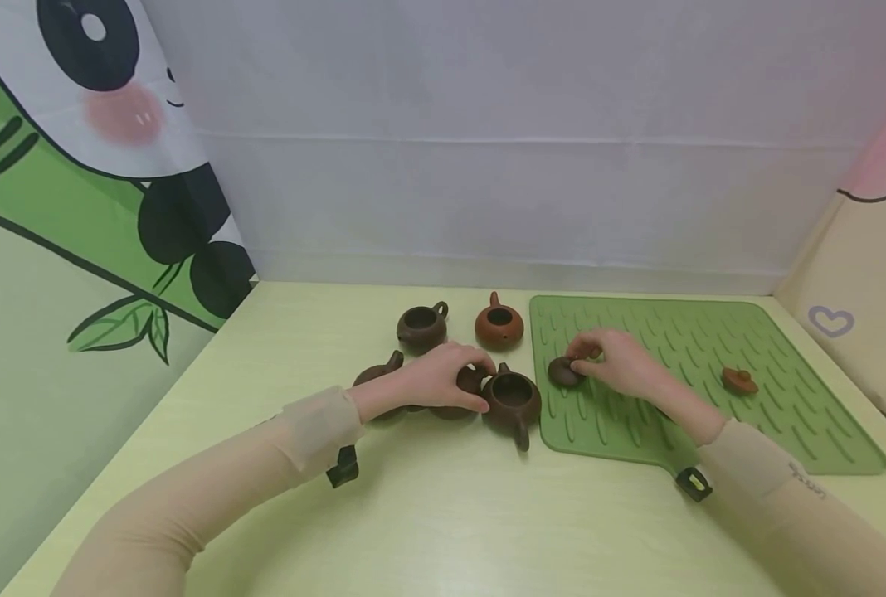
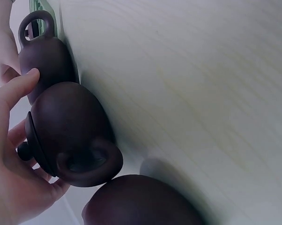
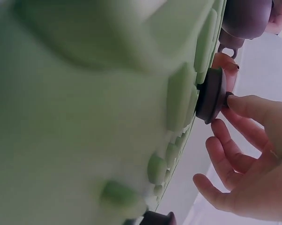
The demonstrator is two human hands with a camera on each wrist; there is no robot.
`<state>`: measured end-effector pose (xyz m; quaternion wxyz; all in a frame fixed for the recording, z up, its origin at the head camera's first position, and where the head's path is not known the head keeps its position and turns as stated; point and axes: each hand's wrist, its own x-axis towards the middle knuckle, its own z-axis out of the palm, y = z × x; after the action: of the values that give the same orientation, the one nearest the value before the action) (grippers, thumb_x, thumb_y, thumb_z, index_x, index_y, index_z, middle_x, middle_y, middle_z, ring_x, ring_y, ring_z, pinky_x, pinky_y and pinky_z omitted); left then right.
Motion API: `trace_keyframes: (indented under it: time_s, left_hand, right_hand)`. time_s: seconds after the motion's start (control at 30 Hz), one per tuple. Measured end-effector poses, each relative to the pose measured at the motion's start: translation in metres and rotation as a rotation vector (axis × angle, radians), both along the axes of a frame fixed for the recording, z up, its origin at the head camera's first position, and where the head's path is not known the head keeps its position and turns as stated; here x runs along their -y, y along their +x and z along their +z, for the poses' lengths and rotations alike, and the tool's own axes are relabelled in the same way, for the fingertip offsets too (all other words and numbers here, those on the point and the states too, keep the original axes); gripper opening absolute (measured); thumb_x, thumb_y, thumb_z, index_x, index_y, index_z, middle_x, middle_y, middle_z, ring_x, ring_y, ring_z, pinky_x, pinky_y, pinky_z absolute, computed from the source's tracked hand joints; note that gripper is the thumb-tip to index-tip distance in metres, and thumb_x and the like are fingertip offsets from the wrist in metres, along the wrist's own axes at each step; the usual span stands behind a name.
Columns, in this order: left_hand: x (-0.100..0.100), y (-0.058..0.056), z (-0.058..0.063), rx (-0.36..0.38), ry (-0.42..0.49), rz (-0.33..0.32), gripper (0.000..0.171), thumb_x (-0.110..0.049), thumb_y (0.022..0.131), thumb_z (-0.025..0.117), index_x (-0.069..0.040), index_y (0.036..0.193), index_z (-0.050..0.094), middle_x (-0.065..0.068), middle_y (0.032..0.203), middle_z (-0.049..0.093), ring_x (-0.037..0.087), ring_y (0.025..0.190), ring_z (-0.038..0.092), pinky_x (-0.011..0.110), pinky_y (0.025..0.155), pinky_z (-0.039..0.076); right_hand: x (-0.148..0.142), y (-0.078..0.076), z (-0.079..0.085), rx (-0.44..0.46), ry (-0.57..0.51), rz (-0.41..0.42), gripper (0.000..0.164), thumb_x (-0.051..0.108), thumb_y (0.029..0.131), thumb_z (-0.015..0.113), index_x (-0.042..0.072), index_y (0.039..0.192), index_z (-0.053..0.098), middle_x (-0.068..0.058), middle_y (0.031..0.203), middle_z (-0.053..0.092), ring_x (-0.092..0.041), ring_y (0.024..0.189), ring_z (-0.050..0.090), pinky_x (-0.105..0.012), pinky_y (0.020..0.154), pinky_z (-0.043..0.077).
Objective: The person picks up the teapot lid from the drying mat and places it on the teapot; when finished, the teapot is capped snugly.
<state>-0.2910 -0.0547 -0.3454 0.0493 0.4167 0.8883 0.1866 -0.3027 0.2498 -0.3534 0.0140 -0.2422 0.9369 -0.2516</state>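
Note:
My right hand (image 1: 618, 362) pinches the knob of a dark brown teapot lid (image 1: 564, 373) between thumb and finger. In the right wrist view the lid (image 3: 211, 96) stands at the green mat's surface. My left hand (image 1: 443, 377) arches over a dark lidded teapot (image 2: 68, 126). Its thumb rests on the side of a dark lidless teapot (image 1: 513, 398), with the index finger at that pot's far side. Another dark teapot (image 1: 372, 375) is partly hidden behind my left wrist.
Farther back stand a lidless dark teapot (image 1: 422, 329) and a lidless reddish-brown teapot (image 1: 498, 327). A reddish-brown lid (image 1: 739, 381) lies on the ridged green mat (image 1: 659, 319) at right. A pale curtain (image 1: 488, 166) rises behind the table.

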Motion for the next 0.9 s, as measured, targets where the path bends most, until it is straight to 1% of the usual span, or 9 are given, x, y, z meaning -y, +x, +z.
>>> trace_keyframes:
  time_s: [0.33, 0.5, 0.63, 0.77, 0.9]
  left_hand:
    - [0.000, 0.000, 0.000, 0.016, 0.017, -0.011, 0.042, -0.030, 0.080, 0.082, -0.011, 0.114, 0.067, 0.000, 0.108, 0.073, 0.014, 0.102, 0.066, 0.033, 0.095, 0.050]
    - [0.000, -0.001, 0.000, 0.026, 0.018, -0.005, 0.043, -0.030, 0.079, 0.083, -0.011, 0.114, 0.067, -0.001, 0.107, 0.073, 0.013, 0.101, 0.066, 0.032, 0.095, 0.050]
    - [0.000, 0.000, 0.001, 0.029, 0.017, -0.004, 0.042, -0.030, 0.080, 0.082, -0.012, 0.114, 0.067, -0.001, 0.107, 0.073, 0.013, 0.102, 0.066, 0.032, 0.096, 0.050]
    - [0.000, 0.001, 0.003, 0.033, 0.020, -0.003, 0.041, -0.030, 0.080, 0.082, -0.012, 0.114, 0.067, -0.001, 0.108, 0.073, 0.013, 0.102, 0.066, 0.032, 0.096, 0.050]
    - [0.000, 0.003, 0.004, 0.028, 0.013, 0.011, 0.042, -0.031, 0.080, 0.081, -0.013, 0.115, 0.067, -0.001, 0.109, 0.073, 0.014, 0.104, 0.066, 0.032, 0.096, 0.050]
  right_hand:
    - [-0.002, 0.001, -0.001, -0.051, -0.025, -0.015, 0.012, 0.011, 0.090, 0.068, 0.006, 0.101, 0.070, -0.009, 0.095, 0.071, -0.024, 0.091, 0.063, -0.043, 0.080, 0.053]
    - [0.000, 0.003, 0.003, -0.086, -0.040, -0.022, 0.013, 0.010, 0.090, 0.068, 0.005, 0.102, 0.070, -0.010, 0.096, 0.071, -0.024, 0.090, 0.063, -0.044, 0.080, 0.053]
    - [0.004, 0.007, 0.007, -0.096, -0.058, -0.024, 0.013, 0.010, 0.090, 0.068, 0.005, 0.102, 0.069, -0.010, 0.095, 0.071, -0.024, 0.090, 0.063, -0.045, 0.081, 0.053]
    - [0.008, 0.010, 0.011, -0.114, -0.077, -0.030, 0.012, 0.010, 0.090, 0.068, 0.006, 0.101, 0.069, -0.010, 0.095, 0.071, -0.024, 0.090, 0.063, -0.047, 0.082, 0.053]
    - [0.012, 0.014, 0.014, -0.146, -0.093, -0.037, 0.010, 0.010, 0.091, 0.069, 0.008, 0.101, 0.070, -0.008, 0.094, 0.071, -0.023, 0.089, 0.063, -0.046, 0.082, 0.053]
